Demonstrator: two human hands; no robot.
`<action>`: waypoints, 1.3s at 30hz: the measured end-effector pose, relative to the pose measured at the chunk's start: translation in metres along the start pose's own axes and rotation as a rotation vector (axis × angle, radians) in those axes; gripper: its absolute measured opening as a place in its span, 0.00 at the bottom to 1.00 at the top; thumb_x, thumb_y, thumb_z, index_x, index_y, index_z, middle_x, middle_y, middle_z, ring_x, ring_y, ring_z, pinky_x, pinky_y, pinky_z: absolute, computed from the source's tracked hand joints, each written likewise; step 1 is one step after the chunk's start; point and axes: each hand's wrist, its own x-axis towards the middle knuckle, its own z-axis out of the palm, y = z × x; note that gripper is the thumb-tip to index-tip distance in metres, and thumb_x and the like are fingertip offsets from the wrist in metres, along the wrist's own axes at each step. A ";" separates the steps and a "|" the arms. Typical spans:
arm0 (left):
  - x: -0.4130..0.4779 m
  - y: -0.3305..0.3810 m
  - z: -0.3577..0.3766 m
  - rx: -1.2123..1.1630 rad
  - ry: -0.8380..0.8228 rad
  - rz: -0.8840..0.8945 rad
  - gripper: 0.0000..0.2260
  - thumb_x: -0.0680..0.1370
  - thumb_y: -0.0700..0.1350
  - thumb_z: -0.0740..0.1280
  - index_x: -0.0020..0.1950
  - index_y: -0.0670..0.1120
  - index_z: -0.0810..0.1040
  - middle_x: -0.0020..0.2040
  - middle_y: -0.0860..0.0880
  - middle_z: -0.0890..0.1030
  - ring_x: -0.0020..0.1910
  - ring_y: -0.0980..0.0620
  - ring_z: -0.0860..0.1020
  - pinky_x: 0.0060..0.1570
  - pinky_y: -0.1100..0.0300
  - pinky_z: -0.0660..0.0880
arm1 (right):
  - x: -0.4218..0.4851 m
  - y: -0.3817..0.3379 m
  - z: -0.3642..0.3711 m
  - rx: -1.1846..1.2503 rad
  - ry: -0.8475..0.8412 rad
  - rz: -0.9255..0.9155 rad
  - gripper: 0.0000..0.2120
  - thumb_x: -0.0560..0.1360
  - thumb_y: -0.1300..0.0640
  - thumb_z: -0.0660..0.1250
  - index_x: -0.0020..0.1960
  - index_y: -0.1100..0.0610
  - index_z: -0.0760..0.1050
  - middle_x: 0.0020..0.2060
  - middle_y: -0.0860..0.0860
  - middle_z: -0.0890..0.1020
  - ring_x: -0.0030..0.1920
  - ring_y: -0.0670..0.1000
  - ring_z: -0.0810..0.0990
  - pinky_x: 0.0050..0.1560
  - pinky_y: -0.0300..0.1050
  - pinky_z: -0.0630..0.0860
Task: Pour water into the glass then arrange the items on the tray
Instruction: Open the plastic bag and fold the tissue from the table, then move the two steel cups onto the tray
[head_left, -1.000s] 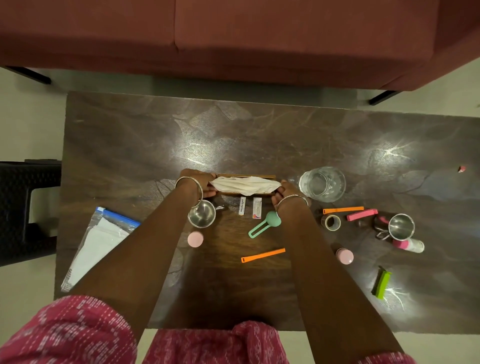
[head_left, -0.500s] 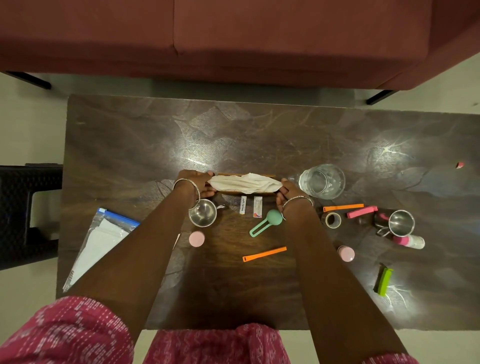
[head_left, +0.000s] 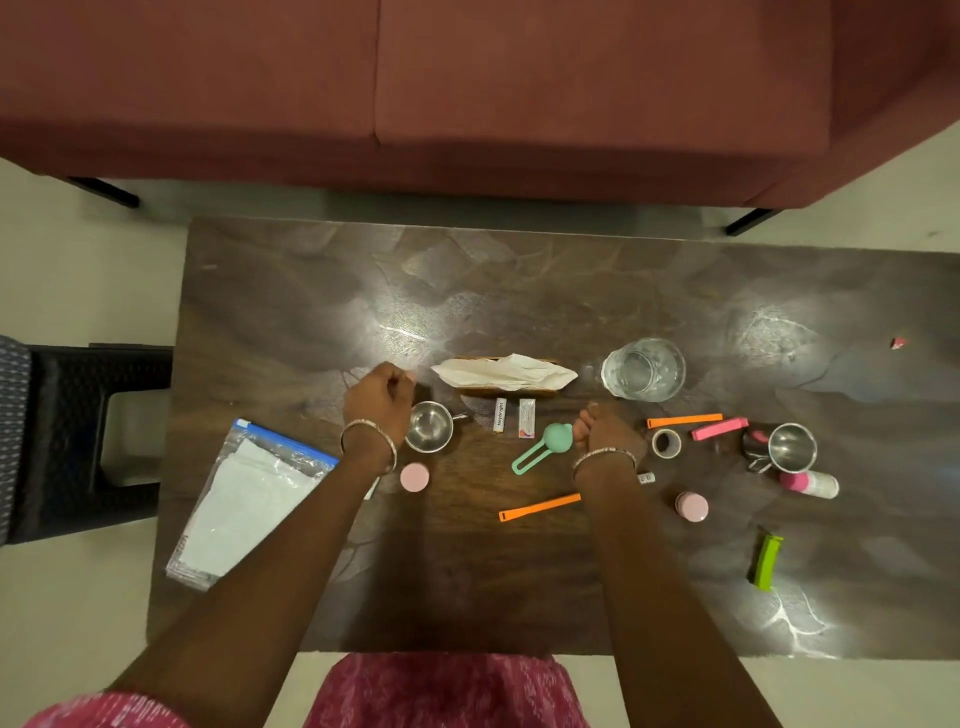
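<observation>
**Clerk:** Status, working left to right?

**Inspector:** A zip bag (head_left: 254, 499) lies at the table's 9 o'clock edge. The left hand (head_left: 379, 400) hangs at 9 o'clock of the tray (head_left: 511, 391), loosely curled and holding nothing. It sits just beside a steel cup (head_left: 430, 427). The tray lies near centre under a crumpled tissue (head_left: 504, 371). Two sachets (head_left: 500, 414) lie at its 6 o'clock and the glass (head_left: 643, 369) stands at its 3 o'clock. The right hand (head_left: 608, 431) hangs at the tray's 5 o'clock, next to the head of a green scoop (head_left: 543, 447). Its fingers are folded under, so I cannot tell whether it grasps anything.

**Clerk:** Step in hand?

**Inspector:** In my judgement the pouring is done, since the glass appears to hold water. Arranging has begun but the tray carries only the tissue. The next move calls for picking up a nearby item, probably the cup or the scoop, and setting it on the tray without dragging the tissue off.

**Clerk:** Change on record?

**Inspector:** Half a second ago both hands gripped the tray's ends. Both have since let go and drawn back toward 6 o'clock. The tray has not shifted relative to the glass.
</observation>
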 end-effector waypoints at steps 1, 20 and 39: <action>-0.011 -0.001 -0.005 0.045 0.017 0.032 0.09 0.79 0.49 0.64 0.43 0.45 0.77 0.37 0.49 0.81 0.37 0.50 0.79 0.38 0.60 0.73 | -0.010 0.006 -0.001 -0.007 -0.003 -0.026 0.31 0.84 0.60 0.42 0.28 0.64 0.71 0.16 0.49 0.73 0.15 0.43 0.72 0.16 0.31 0.69; -0.052 -0.028 0.005 0.656 -0.253 0.321 0.42 0.70 0.51 0.75 0.77 0.52 0.54 0.72 0.47 0.66 0.67 0.43 0.69 0.61 0.48 0.71 | -0.118 0.130 -0.071 -0.547 0.279 -0.604 0.01 0.74 0.59 0.71 0.44 0.55 0.81 0.31 0.51 0.85 0.32 0.48 0.84 0.45 0.52 0.83; -0.050 -0.028 0.015 0.605 -0.129 0.270 0.37 0.64 0.61 0.76 0.67 0.53 0.65 0.63 0.48 0.76 0.58 0.43 0.77 0.54 0.49 0.73 | -0.074 0.067 0.001 -1.277 -0.248 -0.763 0.18 0.78 0.60 0.63 0.68 0.56 0.75 0.51 0.54 0.83 0.52 0.55 0.81 0.59 0.47 0.75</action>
